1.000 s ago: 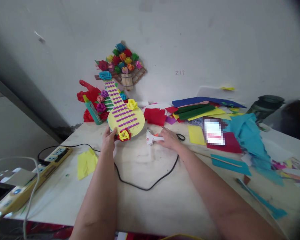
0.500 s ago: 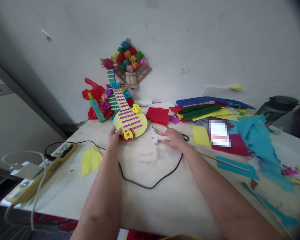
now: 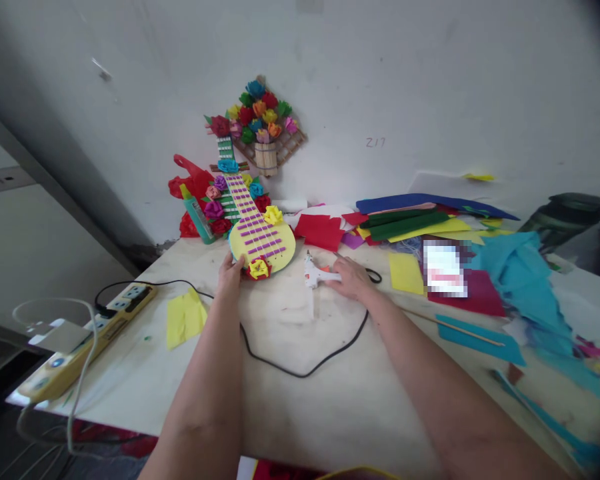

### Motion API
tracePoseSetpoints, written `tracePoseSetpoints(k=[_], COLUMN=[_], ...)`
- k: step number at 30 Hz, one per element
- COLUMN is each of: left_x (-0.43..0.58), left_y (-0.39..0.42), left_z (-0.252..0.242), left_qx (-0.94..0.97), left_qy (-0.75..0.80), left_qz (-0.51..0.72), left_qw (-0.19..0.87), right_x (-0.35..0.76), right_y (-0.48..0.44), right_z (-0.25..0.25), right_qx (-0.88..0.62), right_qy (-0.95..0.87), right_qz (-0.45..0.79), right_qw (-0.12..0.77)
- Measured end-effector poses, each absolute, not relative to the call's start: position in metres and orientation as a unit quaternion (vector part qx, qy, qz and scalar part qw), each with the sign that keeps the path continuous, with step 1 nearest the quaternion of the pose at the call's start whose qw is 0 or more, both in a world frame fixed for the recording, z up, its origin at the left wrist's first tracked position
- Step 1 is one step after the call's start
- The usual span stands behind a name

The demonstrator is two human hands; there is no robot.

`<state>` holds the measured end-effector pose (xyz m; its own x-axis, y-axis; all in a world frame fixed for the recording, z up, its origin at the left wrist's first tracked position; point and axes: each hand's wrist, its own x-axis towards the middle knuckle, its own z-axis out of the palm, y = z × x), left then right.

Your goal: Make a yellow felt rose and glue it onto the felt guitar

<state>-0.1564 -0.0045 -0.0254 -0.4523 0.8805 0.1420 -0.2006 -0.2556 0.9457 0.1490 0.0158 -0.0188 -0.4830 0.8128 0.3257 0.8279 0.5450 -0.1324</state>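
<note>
"What covers the forearms (image 3: 205,373)?"
"Both are bare as far as the view goes, narrow at the wrists (image 3: 373,293) and widening evenly, with faint creases (image 3: 473,441) farther up."
"And the hands (image 3: 351,277)?"
"Bare too."

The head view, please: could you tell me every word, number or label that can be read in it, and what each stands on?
"217", handwritten on the wall; the first character could also be a Z.
Green bottle: printing too small to read.
Yellow power strip: markings too small and blurred to read.
Bright screen: pixelated, unreadable.
</note>
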Motion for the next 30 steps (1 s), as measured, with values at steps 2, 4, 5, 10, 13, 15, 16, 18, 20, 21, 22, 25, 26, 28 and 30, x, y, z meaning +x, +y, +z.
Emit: tracePoseSetpoints(k=[2,4,5,10,13,15,16,18,20,21,22,25,26,28,30], left_x=[-0.156,-0.155,-0.155,-0.156,-0.157,-0.158,-0.159,-0.16,-0.162,-0.163,-0.163,-0.163,-0.163,-0.162,-0.161], left_y=[-0.004,-0.002,-0.002,0.002,0.002,0.003,0.004,0.005,0.007,0.008,0.009,0.013,0.014,0.014,0.014], left_z=[-0.024,-0.023,-0.022,-0.022,-0.023,-0.025,-0.025,-0.027,-0.029,-0.03,-0.031,-0.032,-0.032,-0.03,-0.028], left_qx=[0.352,0.347,0.345,0.348,0.357,0.356,0.357,0.36,0.364,0.367,0.371,0.381,0.383,0.389,0.395], left_qy=[0.476,0.482,0.489,0.478,0.468,0.465,0.461,0.457,0.459,0.459,0.458,0.45,0.446,0.443,0.448], left_qz=[0.708,0.703,0.699,0.708,0.715,0.721,0.723,0.724,0.721,0.72,0.721,0.728,0.729,0.723,0.71], left_qw=[0.385,0.389,0.391,0.385,0.377,0.371,0.37,0.371,0.371,0.368,0.364,0.35,0.35,0.36,0.374], right_x=[0.149,0.149,0.149,0.149,0.149,0.149,0.149,0.149,0.149,0.149,0.149,0.15,0.15,0.15,0.15], right_y=[0.015,0.015,0.015,0.017,0.018,0.018,0.018,0.019,0.02,0.02,0.021,0.021,0.021,0.021,0.02], right_z=[-0.018,-0.019,-0.019,-0.021,-0.022,-0.023,-0.023,-0.024,-0.026,-0.027,-0.027,-0.027,-0.026,-0.026,-0.025], right_qx=[-0.472,-0.47,-0.471,-0.475,-0.468,-0.464,-0.466,-0.473,-0.475,-0.473,-0.47,-0.462,-0.46,-0.459,-0.458], right_qy=[-0.863,-0.863,-0.862,-0.86,-0.863,-0.864,-0.863,-0.86,-0.858,-0.859,-0.86,-0.864,-0.864,-0.864,-0.865], right_qz=[-0.026,-0.032,-0.034,-0.032,-0.039,-0.043,-0.043,-0.041,-0.039,-0.04,-0.042,-0.045,-0.045,-0.041,-0.038], right_qw=[0.178,0.182,0.183,0.183,0.185,0.189,0.189,0.189,0.19,0.191,0.192,0.198,0.199,0.201,0.202])
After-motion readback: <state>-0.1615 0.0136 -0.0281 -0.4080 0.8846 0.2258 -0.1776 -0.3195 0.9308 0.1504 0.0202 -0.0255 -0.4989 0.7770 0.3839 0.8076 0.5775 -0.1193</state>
